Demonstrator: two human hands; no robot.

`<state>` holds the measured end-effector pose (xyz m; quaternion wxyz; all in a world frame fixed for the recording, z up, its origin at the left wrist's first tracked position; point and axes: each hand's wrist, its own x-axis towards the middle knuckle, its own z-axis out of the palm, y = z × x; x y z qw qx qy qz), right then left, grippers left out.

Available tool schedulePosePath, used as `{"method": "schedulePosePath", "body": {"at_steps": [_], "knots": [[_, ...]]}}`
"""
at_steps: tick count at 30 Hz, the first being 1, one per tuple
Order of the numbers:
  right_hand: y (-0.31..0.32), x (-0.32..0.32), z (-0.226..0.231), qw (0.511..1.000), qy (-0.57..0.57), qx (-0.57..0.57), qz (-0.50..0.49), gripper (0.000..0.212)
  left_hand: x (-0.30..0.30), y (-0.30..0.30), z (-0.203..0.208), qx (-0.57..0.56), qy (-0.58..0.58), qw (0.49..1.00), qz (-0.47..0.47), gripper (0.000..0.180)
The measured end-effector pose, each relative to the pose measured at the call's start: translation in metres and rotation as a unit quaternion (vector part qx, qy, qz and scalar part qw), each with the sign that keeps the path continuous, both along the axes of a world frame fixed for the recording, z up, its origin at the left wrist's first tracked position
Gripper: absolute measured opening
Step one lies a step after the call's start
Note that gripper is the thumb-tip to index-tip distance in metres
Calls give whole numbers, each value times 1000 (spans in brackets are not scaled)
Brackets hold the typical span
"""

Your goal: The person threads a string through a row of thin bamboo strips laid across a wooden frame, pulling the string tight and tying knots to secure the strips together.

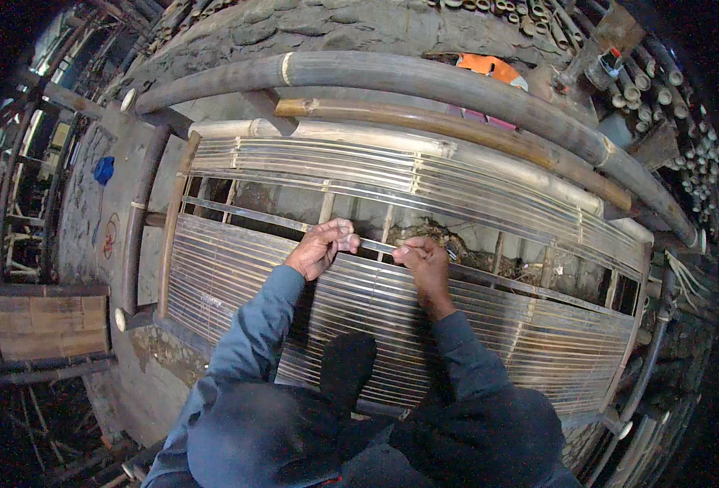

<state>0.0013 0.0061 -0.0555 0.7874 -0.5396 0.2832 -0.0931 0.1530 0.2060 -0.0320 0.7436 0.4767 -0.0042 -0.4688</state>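
Note:
A bamboo bench with a seat of thin parallel slats spreads out in front of me. Across the open gap in the seat runs a loose-looking bamboo slat. My left hand is closed, thumb and fingers pinching this slat near its middle. A short way to the right, my right hand is closed on the same slat, fingertips pressed together. Something small and dark shows beside the right fingers; I cannot make out what it is. My feet and knees are over the near slats.
Thick bamboo poles form the frame along the far side. Cut bamboo is stacked at the far right, near an orange item. A blue item lies on the left floor, and a small bamboo panel stands at the left.

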Motion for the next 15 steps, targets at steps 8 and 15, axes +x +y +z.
{"method": "schedulePosePath", "body": {"at_steps": [8, 15], "knots": [[9, -13, 22, 913, 36, -403, 50, 3, -41, -18, 12, 380, -554, 713, -201, 28], [14, -19, 23, 794, 112, -587, 115, 11, -39, -31, -11, 472, -555, 650, -218, 37]]}}
